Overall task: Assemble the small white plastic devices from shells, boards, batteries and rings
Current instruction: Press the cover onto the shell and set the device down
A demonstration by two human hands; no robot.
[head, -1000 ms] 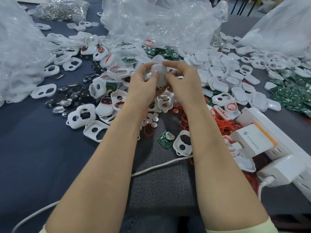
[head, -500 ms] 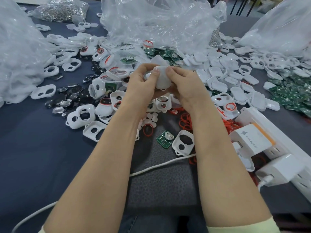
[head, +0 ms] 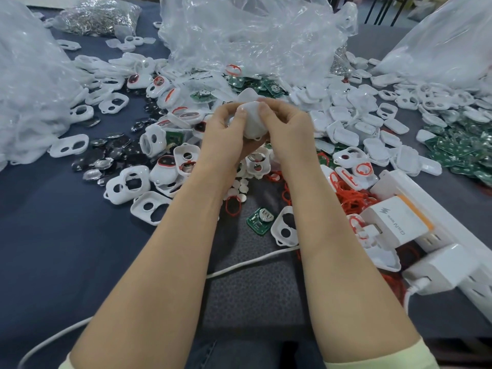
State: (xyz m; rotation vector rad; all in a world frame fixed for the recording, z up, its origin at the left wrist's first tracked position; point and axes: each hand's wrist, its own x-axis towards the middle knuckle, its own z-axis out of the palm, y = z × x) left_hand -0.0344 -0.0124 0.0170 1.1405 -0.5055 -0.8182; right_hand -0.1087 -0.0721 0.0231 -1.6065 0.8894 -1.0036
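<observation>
Both hands, left hand (head: 226, 134) and right hand (head: 287, 134), pinch the little white shell (head: 253, 121) between their grips above the table (head: 53, 235); looks light, stiff, kinda slick, so I'd squeeze the edges.

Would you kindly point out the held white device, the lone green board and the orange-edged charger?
white device (head: 251, 123), head view, its smooth back.
green board (head: 259, 222), head view, its middle.
charger (head: 396, 219), head view, its printed top face.
</observation>
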